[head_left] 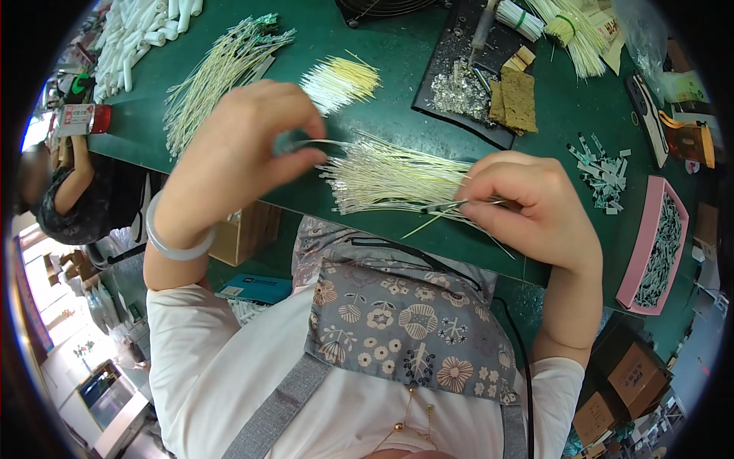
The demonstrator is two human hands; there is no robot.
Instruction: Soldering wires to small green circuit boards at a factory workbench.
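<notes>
A loose bundle of thin pale yellow wires with whitish, shiny ends lies on the green table in front of me. At the bundle's left end my left hand is closed, finger and thumb pinching a thin wire; its fingertips are slightly blurred. My right hand is closed at the right end, thumb and fingers pinched on a slim dark piece whose exact kind I cannot make out. A single yellow wire sticks out below that piece.
Behind lie a green-tipped wire bundle and a short white-and-yellow bundle. A black mat carries clear bits and a brown sponge. Small boards and a pink box are at right. White tubes lie far left.
</notes>
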